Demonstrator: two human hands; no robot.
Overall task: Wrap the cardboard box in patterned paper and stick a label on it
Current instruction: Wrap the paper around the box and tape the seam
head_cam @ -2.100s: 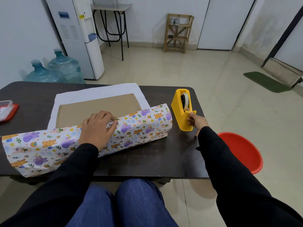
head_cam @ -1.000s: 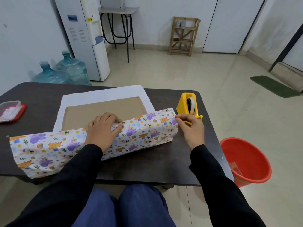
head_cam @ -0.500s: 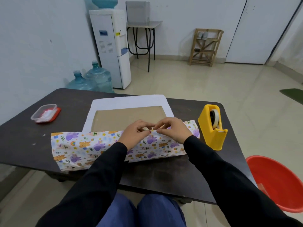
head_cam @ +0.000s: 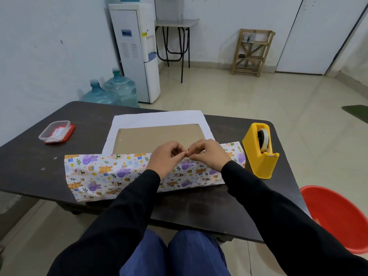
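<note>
A flat brown cardboard box lies on the white underside of the patterned paper. The paper's near flap is folded up over the box's front edge. My left hand and my right hand meet fingertip to fingertip at the flap's top edge. Between them they pinch a small, nearly clear piece of tape. A yellow tape dispenser stands to the right of the box.
A small clear container with a red lid sits at the dark table's left. A red bucket stands on the floor at the right. Beyond the table are water bottles and a water dispenser.
My right hand left the tape dispenser and came over to the flap's top edge. It now meets my left hand there with the tape piece. The view turned left.
</note>
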